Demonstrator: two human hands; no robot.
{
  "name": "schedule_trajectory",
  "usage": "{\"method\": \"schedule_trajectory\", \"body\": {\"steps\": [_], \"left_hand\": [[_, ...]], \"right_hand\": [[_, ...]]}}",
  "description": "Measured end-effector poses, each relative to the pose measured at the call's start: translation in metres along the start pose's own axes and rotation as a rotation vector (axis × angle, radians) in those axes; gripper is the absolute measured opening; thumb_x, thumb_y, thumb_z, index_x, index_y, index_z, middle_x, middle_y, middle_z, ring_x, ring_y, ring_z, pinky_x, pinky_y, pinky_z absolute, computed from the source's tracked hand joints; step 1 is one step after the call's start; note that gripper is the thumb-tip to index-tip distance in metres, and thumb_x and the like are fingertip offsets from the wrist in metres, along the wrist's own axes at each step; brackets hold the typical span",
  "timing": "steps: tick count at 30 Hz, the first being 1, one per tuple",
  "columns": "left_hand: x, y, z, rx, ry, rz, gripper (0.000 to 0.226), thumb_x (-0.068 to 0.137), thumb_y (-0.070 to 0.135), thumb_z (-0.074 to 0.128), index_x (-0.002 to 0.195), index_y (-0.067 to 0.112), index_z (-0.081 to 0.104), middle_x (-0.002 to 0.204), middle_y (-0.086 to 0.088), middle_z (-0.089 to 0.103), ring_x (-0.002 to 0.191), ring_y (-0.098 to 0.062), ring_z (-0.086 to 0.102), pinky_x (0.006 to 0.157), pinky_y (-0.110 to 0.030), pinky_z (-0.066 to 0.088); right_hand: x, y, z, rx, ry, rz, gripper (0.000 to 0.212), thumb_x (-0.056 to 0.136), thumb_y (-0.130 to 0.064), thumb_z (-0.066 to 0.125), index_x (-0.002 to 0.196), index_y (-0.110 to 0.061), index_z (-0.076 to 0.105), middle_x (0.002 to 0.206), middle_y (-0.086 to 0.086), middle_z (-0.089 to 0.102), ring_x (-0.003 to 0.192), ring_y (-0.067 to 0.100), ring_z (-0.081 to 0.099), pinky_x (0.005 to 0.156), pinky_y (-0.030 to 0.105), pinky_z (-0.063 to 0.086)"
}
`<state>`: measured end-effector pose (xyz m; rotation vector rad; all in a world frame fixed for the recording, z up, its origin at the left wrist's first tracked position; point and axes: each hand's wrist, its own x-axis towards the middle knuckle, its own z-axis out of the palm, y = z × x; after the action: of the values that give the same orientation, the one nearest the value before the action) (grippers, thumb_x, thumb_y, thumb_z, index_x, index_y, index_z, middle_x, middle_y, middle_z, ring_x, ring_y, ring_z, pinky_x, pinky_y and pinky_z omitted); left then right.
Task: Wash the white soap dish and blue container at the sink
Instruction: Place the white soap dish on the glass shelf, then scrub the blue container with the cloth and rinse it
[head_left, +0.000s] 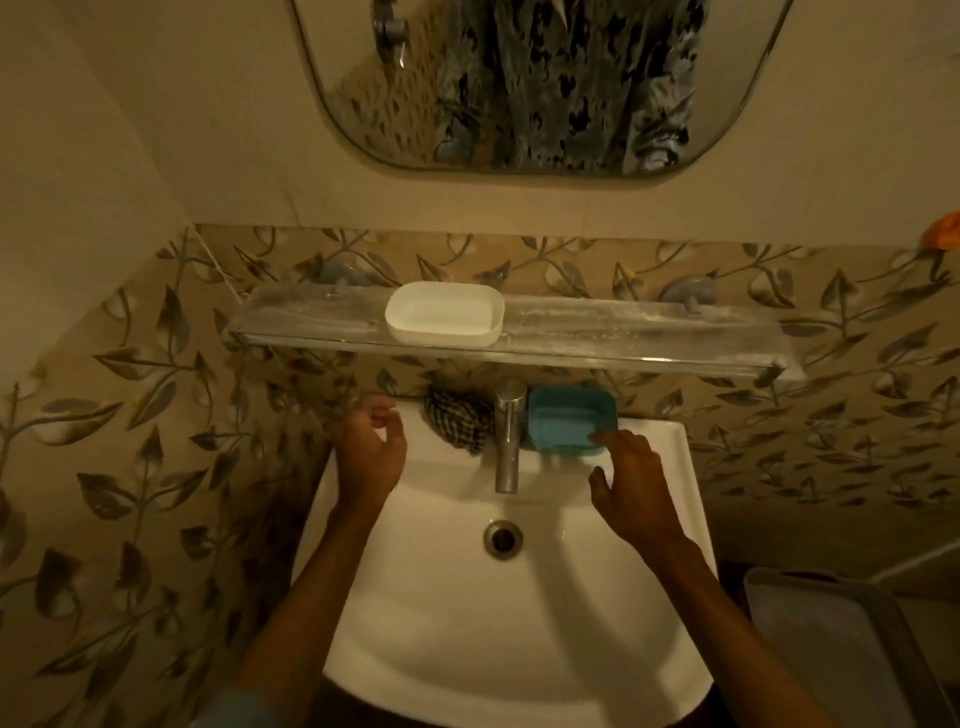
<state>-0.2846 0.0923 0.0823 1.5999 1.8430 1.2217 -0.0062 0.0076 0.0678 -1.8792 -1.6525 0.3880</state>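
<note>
White soap dish (444, 314), one, on shelf (623, 332); one blue container (571, 423) by tap (508, 441); left grip (370, 452), right grip (631, 483) released

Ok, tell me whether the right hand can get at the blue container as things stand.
Probably yes. The right hand is open, its fingertips at the near rim of the blue container on the sink ledge. The tap stands to one side, and nothing lies between.

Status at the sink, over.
Both hands open: left hand empty, right hand fingertip at blue container rim. White soap dish untouched on shelf. Checked cloth beside tap, not blocking.
</note>
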Motion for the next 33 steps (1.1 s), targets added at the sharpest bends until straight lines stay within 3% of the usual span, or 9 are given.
{"method": "schedule_trajectory", "body": {"steps": [3,7,11,15,17,19,23,28,33], "left_hand": [[0.008,-0.02,0.046,0.302,-0.415,0.038,0.058,0.083,0.007,0.064,0.136,0.009,0.043,0.139,-0.019,0.044,0.127,-0.037,0.041,0.103,-0.047,0.039],[0.026,-0.027,0.098,0.71,-0.651,0.342,0.078,0.078,0.019,0.069,0.145,0.025,0.028,0.156,-0.006,0.02,0.142,-0.036,0.017,0.107,-0.053,0.03],[0.026,-0.038,0.109,0.842,-0.465,0.376,0.049,0.082,0.017,0.066,0.129,0.013,0.053,0.138,-0.018,0.049,0.127,-0.043,0.042,0.094,-0.057,0.036],[0.016,-0.047,0.096,0.934,-0.385,0.3,0.035,0.082,0.019,0.063,0.112,0.002,0.059,0.11,-0.023,0.062,0.106,-0.043,0.053,0.092,-0.057,0.037],[0.007,-0.055,0.085,0.788,-0.351,0.036,0.04,0.085,0.033,0.056,0.112,0.004,0.057,0.11,-0.021,0.061,0.107,-0.041,0.05,0.092,-0.051,0.039],[-0.008,-0.056,0.067,0.32,-0.289,-0.219,0.052,0.087,0.043,0.049,0.115,0.0,0.058,0.111,-0.025,0.062,0.104,-0.043,0.056,0.089,-0.053,0.047],[-0.049,-0.027,0.038,-0.473,-0.121,-0.541,0.037,0.093,0.032,0.054,0.12,0.008,0.058,0.112,-0.013,0.064,0.108,-0.033,0.061,0.092,-0.048,0.051],[-0.082,0.059,0.038,-0.337,-0.144,-0.148,0.019,0.091,0.028,0.057,0.109,0.022,0.059,0.086,0.016,0.062,0.074,0.002,0.064,0.053,-0.008,0.049],[-0.127,0.104,0.074,0.025,-0.438,0.192,0.037,0.095,0.022,0.048,0.131,0.018,0.048,0.128,-0.007,0.057,0.12,-0.019,0.052,0.098,-0.029,0.046]], "right_hand": [[0.014,0.027,0.014,-0.167,-0.126,-0.031,0.051,0.083,-0.009,0.067,0.131,-0.006,0.052,0.136,0.017,0.054,0.129,0.033,0.046,0.109,0.044,0.034],[0.035,0.047,0.03,-0.365,-0.23,-0.139,0.053,0.086,-0.016,0.064,0.136,-0.011,0.047,0.142,0.014,0.049,0.138,0.03,0.037,0.118,0.046,0.016],[0.044,0.054,0.037,-0.457,-0.292,-0.222,0.035,0.091,-0.015,0.055,0.126,-0.013,0.056,0.135,0.011,0.057,0.134,0.027,0.042,0.12,0.045,0.011],[0.044,0.053,0.024,-0.221,-0.246,-0.104,0.034,0.093,-0.013,0.055,0.127,-0.009,0.056,0.144,0.013,0.042,0.131,0.024,0.042,0.109,0.018,0.029],[0.038,0.046,0.01,-0.124,-0.252,-0.057,0.024,0.095,-0.017,0.054,0.113,-0.004,0.063,0.133,0.018,0.051,0.123,0.03,0.049,0.11,0.032,0.034],[0.028,0.04,-0.001,0.085,-0.253,0.025,0.026,0.096,-0.023,0.052,0.097,-0.001,0.066,0.11,0.019,0.065,0.101,0.03,0.062,0.092,0.045,0.052],[-0.003,0.025,-0.022,0.564,-0.217,0.276,0.018,0.096,-0.015,0.052,0.096,-0.003,0.065,0.094,0.01,0.068,0.086,0.016,0.066,0.063,0.023,0.053],[-0.049,-0.007,-0.026,0.895,-0.254,0.369,0.023,0.097,-0.01,0.047,0.111,-0.011,0.064,0.096,0.001,0.071,0.08,0.002,0.068,0.059,0.013,0.049],[-0.071,-0.042,-0.024,0.959,-0.137,0.448,0.028,0.097,-0.014,0.048,0.093,-0.025,0.074,0.089,-0.003,0.075,0.083,0.01,0.069,0.066,0.018,0.055]]}}
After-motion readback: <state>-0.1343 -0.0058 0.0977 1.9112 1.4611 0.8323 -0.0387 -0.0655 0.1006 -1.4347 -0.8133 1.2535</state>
